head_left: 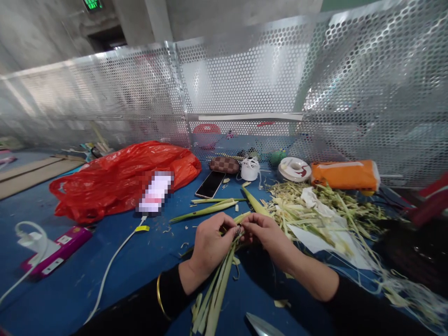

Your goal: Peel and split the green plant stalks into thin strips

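A bundle of long, pale green leaf stalks (220, 289) slants from between my hands to the front of the blue table. My left hand (212, 242) is closed around its upper part, thumb and forefinger pinched. Close against it, my right hand (269, 235) is pinched at the same spot; fingers cover what it grips. Just beyond, several loose green stalks (206, 211) and one thicker pointed stalk (255, 201) lie on the tabletop. A shiny pointed metal piece (262, 325) shows at the bottom edge.
Leaf scraps (325, 205) pile up at right, before an orange pack (345, 175) and a white spool (294, 169). Left are a red plastic bag (126, 177), a lit phone (156, 191) on a cable and a purple power strip (58, 249). Behind stands a perforated metal screen (245, 70).
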Action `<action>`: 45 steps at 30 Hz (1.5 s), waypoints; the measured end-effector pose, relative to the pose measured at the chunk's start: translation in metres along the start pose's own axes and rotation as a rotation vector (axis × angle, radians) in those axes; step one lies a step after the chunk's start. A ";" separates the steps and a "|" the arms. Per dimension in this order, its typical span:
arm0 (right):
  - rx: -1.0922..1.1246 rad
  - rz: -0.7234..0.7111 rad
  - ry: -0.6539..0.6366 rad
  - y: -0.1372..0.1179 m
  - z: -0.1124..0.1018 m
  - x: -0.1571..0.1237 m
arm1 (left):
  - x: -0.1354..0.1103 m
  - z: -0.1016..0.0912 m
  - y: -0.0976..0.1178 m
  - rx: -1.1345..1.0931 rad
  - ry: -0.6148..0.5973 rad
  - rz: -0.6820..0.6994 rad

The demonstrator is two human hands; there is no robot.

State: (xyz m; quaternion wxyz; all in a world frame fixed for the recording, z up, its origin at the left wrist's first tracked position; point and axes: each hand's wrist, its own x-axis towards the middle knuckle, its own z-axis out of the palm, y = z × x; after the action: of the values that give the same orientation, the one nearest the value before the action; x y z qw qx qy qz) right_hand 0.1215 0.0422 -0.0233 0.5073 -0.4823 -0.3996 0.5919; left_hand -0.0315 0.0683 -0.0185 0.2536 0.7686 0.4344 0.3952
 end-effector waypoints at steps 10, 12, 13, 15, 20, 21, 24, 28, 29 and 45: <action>-0.077 -0.026 -0.046 -0.003 0.000 0.000 | 0.001 0.000 -0.001 0.007 0.020 0.029; -0.066 -0.022 -0.035 -0.001 -0.001 0.000 | 0.001 0.000 -0.001 0.008 0.015 0.031; -0.055 -0.019 -0.030 -0.001 -0.001 0.001 | 0.001 0.000 -0.001 0.007 0.013 0.031; -0.033 -0.013 -0.032 -0.001 -0.001 0.001 | 0.000 0.000 -0.001 0.001 0.013 0.030; -0.042 -0.027 -0.078 -0.003 0.000 -0.001 | 0.000 0.000 -0.001 -0.009 0.023 0.024; -0.047 -0.038 -0.075 -0.003 0.000 -0.001 | 0.000 0.000 -0.001 -0.010 0.022 0.021; -0.037 -0.067 -0.051 -0.002 -0.002 -0.001 | 0.000 0.000 0.000 -0.022 0.020 0.014; 0.007 -0.077 0.002 0.002 -0.006 0.001 | 0.001 0.000 0.000 -0.035 0.005 0.034; 0.020 -0.076 0.025 0.002 -0.007 0.003 | 0.001 -0.001 0.000 -0.032 0.001 0.042; 0.072 -0.076 0.186 0.003 -0.015 0.009 | 0.004 -0.001 0.002 -0.487 -0.290 -0.157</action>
State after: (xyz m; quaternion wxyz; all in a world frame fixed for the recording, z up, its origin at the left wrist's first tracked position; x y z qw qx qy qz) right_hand 0.1353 0.0507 -0.0313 0.5814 -0.5012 -0.3471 0.5388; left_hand -0.0304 0.0710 -0.0145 0.5199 0.6976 0.3439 0.3531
